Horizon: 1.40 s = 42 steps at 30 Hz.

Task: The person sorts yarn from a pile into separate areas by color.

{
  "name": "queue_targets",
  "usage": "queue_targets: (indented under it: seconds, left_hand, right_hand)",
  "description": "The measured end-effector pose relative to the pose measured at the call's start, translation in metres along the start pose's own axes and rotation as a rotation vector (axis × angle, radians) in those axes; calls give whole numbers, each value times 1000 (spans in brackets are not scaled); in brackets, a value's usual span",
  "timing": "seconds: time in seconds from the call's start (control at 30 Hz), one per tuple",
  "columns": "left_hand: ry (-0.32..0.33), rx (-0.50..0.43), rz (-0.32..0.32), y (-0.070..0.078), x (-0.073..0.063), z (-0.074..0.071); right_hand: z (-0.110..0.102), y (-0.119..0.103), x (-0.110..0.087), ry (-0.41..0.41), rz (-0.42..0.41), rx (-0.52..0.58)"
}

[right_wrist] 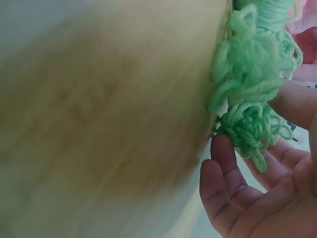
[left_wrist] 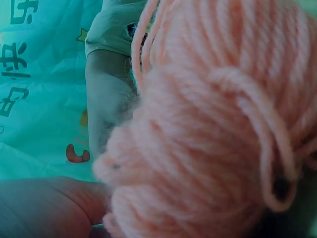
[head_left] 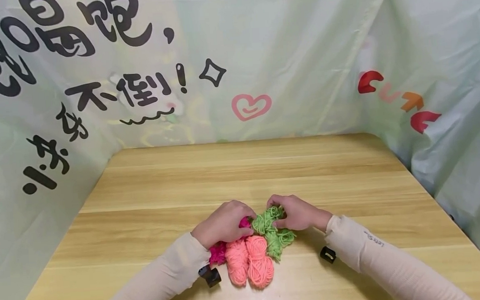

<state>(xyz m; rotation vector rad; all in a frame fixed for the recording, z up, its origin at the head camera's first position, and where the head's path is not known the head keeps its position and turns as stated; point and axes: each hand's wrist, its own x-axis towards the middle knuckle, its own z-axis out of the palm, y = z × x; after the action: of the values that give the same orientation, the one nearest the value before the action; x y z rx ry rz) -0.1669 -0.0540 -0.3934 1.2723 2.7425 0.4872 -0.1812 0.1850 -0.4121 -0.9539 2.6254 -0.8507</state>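
Observation:
My left hand [head_left: 223, 220] grips magenta yarn [head_left: 218, 253], which shows at both ends of the hand. Thumb and fingers of my right hand [head_left: 298, 213] hold one bundle of green yarn [head_left: 263, 223]; more green yarn [head_left: 274, 245] lies just below it. In the right wrist view, the thumb lies over looped green strands [right_wrist: 250, 121] and the fingers bend beneath them. Two salmon-pink skeins, a left one [head_left: 237, 262] and a right one [head_left: 260, 264], lie side by side at the front. Salmon yarn [left_wrist: 198, 124] fills most of the left wrist view, hiding much of the left hand.
The yarn is grouped near the front middle of a wood-grain table [head_left: 241, 173]. Printed fabric [head_left: 292, 59] hangs behind the table and along its sides. A black wrist device sits by each cuff, one at the left [head_left: 209, 275] and one at the right [head_left: 328, 254].

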Motion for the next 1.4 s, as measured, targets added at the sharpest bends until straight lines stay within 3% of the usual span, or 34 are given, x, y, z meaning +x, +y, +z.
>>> queue_targets:
  seconds: [0.23,0.43,0.9,1.4]
  left_hand:
    - [-17,13,-36,2,-3,5]
    - [24,47,-11,3,1,3]
    - [22,87,-14,3,4,2]
    - [22,87,-23,4,7,2]
  right_hand:
    - [5,-1,-1,-35,-31,-16]
    - [-2,-4,-1,-10,-5,-14]
    - [-6,-2,0,-12,31,7]
    - [-13,1,1,-22,-10,-22]
